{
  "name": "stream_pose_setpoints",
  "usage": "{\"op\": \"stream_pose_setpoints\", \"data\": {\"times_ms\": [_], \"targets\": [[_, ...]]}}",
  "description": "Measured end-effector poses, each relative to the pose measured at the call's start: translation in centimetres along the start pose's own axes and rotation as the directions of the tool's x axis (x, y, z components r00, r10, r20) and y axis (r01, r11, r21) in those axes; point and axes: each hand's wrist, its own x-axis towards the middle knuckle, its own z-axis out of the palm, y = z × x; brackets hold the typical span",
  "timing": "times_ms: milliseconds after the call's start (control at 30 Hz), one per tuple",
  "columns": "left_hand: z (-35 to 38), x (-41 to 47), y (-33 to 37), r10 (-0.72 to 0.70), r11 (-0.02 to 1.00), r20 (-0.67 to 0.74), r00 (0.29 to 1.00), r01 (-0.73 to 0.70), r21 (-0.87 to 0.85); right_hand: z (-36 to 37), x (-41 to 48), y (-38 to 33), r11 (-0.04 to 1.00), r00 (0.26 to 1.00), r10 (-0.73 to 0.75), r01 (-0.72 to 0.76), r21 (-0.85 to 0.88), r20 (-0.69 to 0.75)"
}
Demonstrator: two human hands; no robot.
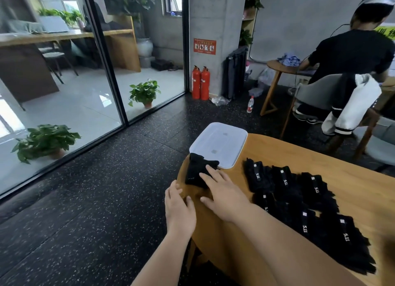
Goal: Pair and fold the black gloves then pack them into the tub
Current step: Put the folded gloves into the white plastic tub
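Observation:
A folded black glove bundle point(195, 171) lies near the left end of the wooden table point(277, 157), just in front of the white lidded tub point(219, 144). My right hand point(224, 192) rests flat with straight fingers, its fingertips touching the bundle's right side. At the table's left edge is my left hand point(179, 208), fingers relaxed and holding nothing. Several black gloves point(299, 196) with white "5.11" labels lie spread in rows on the table to the right.
A person in black sits with their back to me at another table point(275, 67) at the far right, a jacket over the chair point(350, 99). Potted plants point(46, 142), two red fire extinguishers point(201, 83) and a glass partition stand to the left on the dark floor.

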Motion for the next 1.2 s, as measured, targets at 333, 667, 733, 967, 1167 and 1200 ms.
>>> {"op": "stream_pose_setpoints", "data": {"times_ms": [333,667,733,967,1167,1200], "targets": [[1.5,-1.2,-0.8,0.066,0.998,-0.102,0.993,-0.067,-0.007,1.6,3.8,0.8,0.999,0.993,0.025,-0.021,-0.042,0.115],[1.9,-1.1,-0.8,0.122,0.991,-0.145,0.982,-0.111,0.079,2.4,1.9,1.6,1.000,0.997,0.011,-0.010,-0.004,0.082],[1.7,-1.0,-0.6,0.128,0.989,-0.139,0.982,-0.116,0.091,2.7,0.8,1.7,1.000,0.997,0.007,-0.008,0.006,0.081],[0.2,-1.0,1.0,0.064,0.988,0.046,0.997,-0.069,0.135,3.1,-4.5,2.1,1.000,0.997,0.010,-0.009,-0.009,0.081],[-1.4,-3.0,3.6,0.009,0.986,0.299,0.954,-0.059,0.159,3.4,-8.9,2.4,0.999,0.997,0.016,-0.014,-0.029,0.071],[-1.3,-3.3,3.8,-0.014,0.987,0.326,0.945,-0.040,0.159,3.4,-9.5,2.3,0.999,0.997,0.018,-0.016,-0.029,0.069]]}}
